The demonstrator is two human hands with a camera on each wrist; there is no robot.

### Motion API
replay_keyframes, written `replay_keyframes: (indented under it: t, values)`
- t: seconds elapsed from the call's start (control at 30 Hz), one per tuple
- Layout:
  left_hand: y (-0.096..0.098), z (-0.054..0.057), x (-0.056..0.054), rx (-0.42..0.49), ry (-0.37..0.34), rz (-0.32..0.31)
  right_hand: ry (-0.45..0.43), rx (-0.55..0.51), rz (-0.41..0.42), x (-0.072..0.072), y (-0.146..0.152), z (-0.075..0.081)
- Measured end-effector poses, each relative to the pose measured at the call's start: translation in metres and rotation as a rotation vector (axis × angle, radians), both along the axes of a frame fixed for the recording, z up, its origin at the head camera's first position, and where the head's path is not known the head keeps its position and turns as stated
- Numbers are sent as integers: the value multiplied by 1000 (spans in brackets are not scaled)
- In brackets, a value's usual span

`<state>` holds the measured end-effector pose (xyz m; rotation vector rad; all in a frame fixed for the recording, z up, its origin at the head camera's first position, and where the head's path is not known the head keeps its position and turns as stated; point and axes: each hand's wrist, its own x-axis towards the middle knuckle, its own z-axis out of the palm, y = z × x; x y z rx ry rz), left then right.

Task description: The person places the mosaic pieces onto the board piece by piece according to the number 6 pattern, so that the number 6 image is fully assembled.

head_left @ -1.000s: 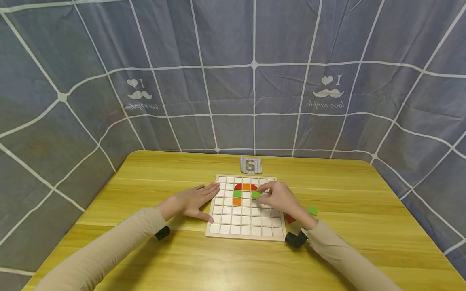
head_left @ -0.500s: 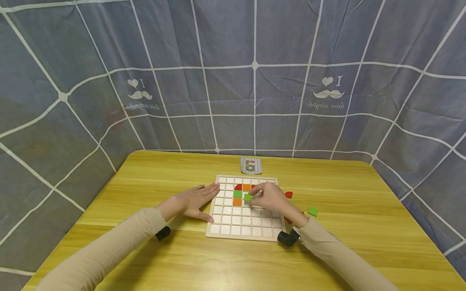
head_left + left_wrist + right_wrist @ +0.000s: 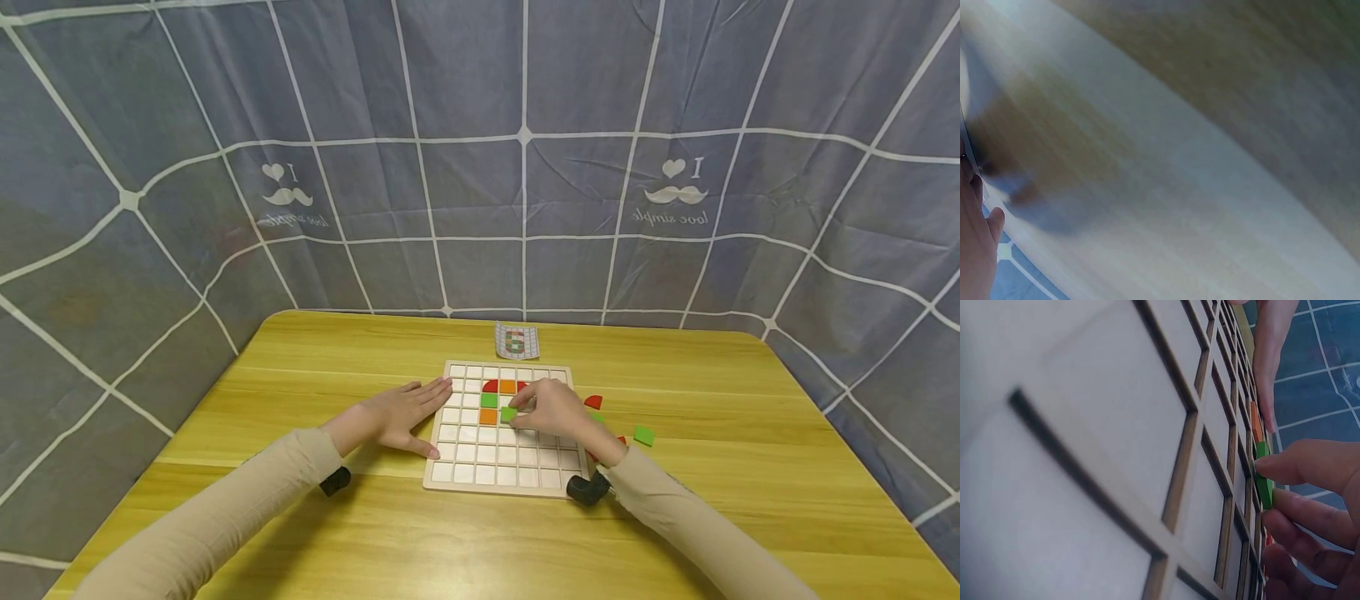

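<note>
A wooden grid board [image 3: 486,475] with square cells lies on the table. My right hand [image 3: 558,410] pinches a green square tile [image 3: 508,414] between thumb and fingers, right over a cell to the right of an orange tile [image 3: 488,416]. The right wrist view shows this green tile [image 3: 1264,475] tilted at the grid. Above the orange tile sit another green tile [image 3: 489,400], a rounded red tile [image 3: 491,386] and a second orange tile [image 3: 507,387]; a red piece beside it is partly hidden by my fingers. My left hand [image 3: 405,415] lies flat, fingertips on the board's left edge.
A small printed card [image 3: 517,342] with a coloured figure on a grid lies behind the board. To its right are loose tiles: a rounded red one [image 3: 593,402], a green one [image 3: 644,435], and others partly covered by my right forearm. A grey curtain [image 3: 480,192] surrounds the table.
My right hand has moved left and slightly nearer with the green tile, from below the red corner piece to the cell beside the orange tile. The left hand has stayed put.
</note>
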<state>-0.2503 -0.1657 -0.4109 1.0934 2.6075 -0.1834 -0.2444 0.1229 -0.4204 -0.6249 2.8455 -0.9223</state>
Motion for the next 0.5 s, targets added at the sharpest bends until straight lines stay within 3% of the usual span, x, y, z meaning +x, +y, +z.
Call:
replay_keyframes:
  t: [0.5]
  values:
    - [-1, 1, 1, 23, -10, 2, -41, 16, 10, 0, -4, 3]
